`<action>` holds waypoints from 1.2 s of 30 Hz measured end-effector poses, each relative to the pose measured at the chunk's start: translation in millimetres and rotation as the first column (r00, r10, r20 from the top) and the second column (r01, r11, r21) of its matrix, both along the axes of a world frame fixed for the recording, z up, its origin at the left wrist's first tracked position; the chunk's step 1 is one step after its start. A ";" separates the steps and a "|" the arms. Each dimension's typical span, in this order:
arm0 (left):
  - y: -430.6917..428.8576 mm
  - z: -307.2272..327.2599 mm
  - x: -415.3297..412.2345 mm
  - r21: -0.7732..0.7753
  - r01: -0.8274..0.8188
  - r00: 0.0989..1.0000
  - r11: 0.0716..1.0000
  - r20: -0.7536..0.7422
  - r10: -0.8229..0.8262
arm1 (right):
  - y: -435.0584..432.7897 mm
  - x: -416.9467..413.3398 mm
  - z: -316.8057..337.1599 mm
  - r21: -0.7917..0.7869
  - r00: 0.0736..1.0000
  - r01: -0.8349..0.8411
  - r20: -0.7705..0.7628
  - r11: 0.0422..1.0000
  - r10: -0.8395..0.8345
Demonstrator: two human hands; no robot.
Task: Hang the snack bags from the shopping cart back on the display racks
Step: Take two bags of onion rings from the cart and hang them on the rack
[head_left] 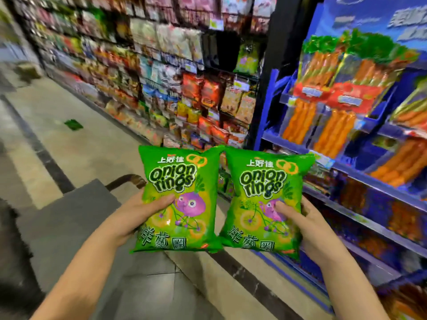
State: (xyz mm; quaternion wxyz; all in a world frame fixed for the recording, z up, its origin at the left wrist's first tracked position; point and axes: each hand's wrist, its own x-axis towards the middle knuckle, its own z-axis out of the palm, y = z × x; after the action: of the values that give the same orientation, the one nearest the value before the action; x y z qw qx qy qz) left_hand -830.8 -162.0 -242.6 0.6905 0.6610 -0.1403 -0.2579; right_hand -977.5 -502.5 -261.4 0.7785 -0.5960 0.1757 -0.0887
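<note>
With the left hand [138, 213] and right hand [309, 225] both full, neither is free to guide a bag onto the rack [231, 93]. I judge that one could miss its hook and drop. Each hand clamps its own bag low on the outer edge, thumb across the front. The left bag [178, 188] and right bag [263, 192] are upright and touching, in front of the rack's lower rows.

Left hand [136, 213], right hand [309, 229]: bare. Left forearm [87, 262], right forearm [346, 280]: bare to frame edge.
</note>
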 end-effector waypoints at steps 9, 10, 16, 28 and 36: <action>68.5 2.5 82.4 0.031 -0.113 0.992 0.993 0.054 0.112 | 52.1 134.8 -0.5 -0.056 0.988 -0.152 -0.015 0.987 0.152; 70.9 1.3 94.0 0.042 -0.135 0.990 0.990 0.050 0.132 | 53.3 152.0 -2.9 -0.062 0.987 -0.162 -0.012 0.985 0.162; 65.8 -9.3 184.5 0.090 -0.271 0.963 0.958 0.034 0.269 | 49.5 259.7 -10.5 -0.067 0.983 -0.180 0.016 0.981 0.181; -9.9 30.2 388.7 0.039 -0.214 0.971 0.976 0.121 0.208 | -14.8 445.7 6.4 -0.095 0.980 -0.131 0.135 0.987 0.143; -68.0 40.4 526.0 0.026 -0.080 0.979 0.996 0.188 0.074 | -62.4 522.6 27.1 -0.152 0.979 0.054 0.203 0.987 -0.023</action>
State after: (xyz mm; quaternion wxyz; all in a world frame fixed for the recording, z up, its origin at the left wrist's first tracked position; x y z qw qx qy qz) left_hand -304.9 -230.0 -202.2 0.6727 0.6986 -0.1747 -0.1701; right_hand -454.9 -564.9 -234.3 0.7411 -0.6398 0.1003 -0.1769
